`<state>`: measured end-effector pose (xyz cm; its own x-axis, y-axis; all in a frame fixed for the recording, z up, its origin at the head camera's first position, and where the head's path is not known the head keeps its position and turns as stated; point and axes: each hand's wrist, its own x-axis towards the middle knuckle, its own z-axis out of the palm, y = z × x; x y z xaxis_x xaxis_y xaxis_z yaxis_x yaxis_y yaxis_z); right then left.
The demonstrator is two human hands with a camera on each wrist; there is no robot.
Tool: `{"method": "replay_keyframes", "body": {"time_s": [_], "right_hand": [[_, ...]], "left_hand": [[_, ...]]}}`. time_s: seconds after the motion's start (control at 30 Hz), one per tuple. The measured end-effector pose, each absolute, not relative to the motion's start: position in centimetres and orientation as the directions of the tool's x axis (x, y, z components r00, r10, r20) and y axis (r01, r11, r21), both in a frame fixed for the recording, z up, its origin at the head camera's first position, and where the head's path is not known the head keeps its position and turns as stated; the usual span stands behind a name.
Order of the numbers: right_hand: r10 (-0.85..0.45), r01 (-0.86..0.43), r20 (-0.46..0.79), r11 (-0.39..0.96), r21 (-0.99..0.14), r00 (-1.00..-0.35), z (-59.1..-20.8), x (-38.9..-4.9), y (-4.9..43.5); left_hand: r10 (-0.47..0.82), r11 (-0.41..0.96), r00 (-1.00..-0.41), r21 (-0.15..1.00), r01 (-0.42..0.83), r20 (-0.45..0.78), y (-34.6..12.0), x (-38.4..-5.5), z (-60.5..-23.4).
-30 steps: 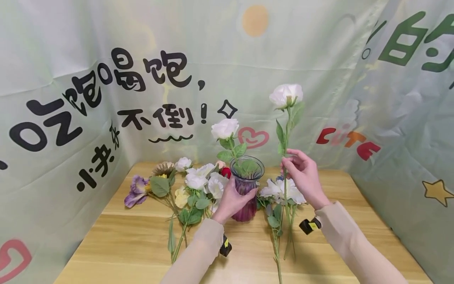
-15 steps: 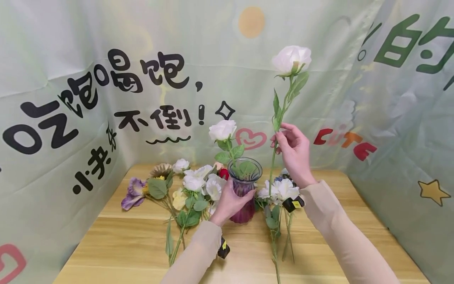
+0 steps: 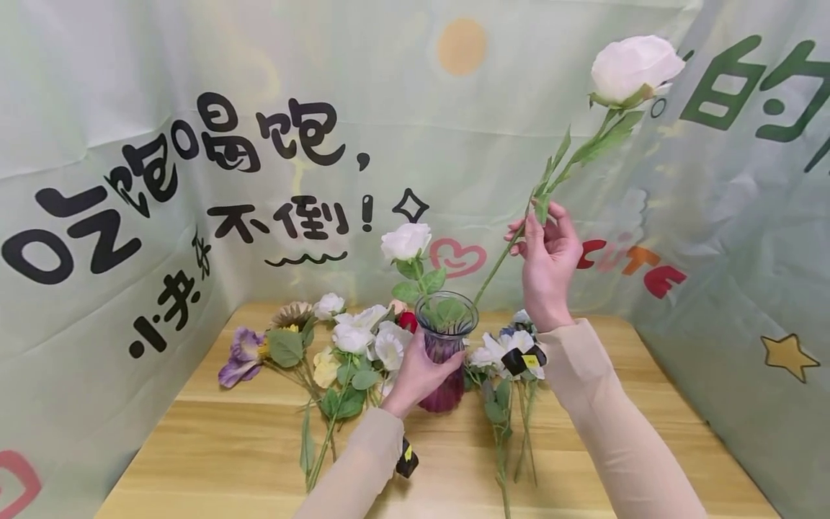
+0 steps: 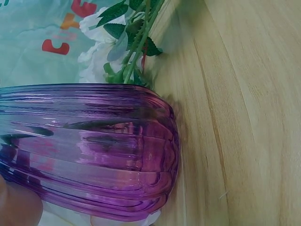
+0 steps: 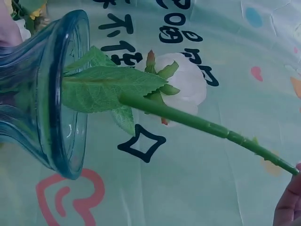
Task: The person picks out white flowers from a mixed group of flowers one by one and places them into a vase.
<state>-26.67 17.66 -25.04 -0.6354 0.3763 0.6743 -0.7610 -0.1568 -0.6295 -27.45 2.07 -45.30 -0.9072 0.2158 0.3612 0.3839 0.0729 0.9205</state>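
The left hand [image 3: 415,378] curls round the purple vase [image 3: 446,347]. Up to its right, the right hand [image 3: 550,263] pinches the big white rose [image 3: 634,71], whose stem [image 5: 188,119] slants down left, low end near the rim [image 5: 56,117].

A makeshift tabletop booth, the wider room hidden: a wood-grain table [image 3: 214,454] with printed fabric curtains [image 3: 389,86] hanging behind it and along both its sides.
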Motion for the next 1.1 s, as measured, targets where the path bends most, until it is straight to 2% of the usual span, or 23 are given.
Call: {"method": "replay_keyframes", "body": {"time_s": [0.13, 0.23, 0.43, 0.87, 1.1], "right_hand": [[0.366, -0.79, 0.716, -0.101, -0.605, -0.595, -25.4, -27.1, 17.4], [0.335, -0.78, 0.732, -0.012, -0.626, -0.593, -26.2, -27.4, 17.1], [0.223, -0.704, 0.723, 0.172, -0.689, -0.653, -27.9, -27.6, 16.5], [0.039, -0.613, 0.664, 0.345, -0.71, -0.747, -31.2, -27.6, 16.2], [-0.003, -0.578, 0.651, 0.463, -0.672, -0.759, -32.4, -27.5, 16.4]], "left_hand": [[0.217, 0.069, -0.908, 0.923, 0.379, 0.357, 2.1, -27.5, -45.4], [0.216, 0.058, -0.905, 0.92, 0.388, 0.368, 2.2, -27.5, -45.7], [0.188, 0.105, -0.913, 0.917, 0.386, 0.362, 2.3, -27.5, -45.7], [0.217, 0.059, -0.888, 0.902, 0.427, 0.406, 2.1, -27.8, -45.7], [0.21, 0.076, -0.901, 0.912, 0.403, 0.381, 2.1, -27.7, -45.7]]}}
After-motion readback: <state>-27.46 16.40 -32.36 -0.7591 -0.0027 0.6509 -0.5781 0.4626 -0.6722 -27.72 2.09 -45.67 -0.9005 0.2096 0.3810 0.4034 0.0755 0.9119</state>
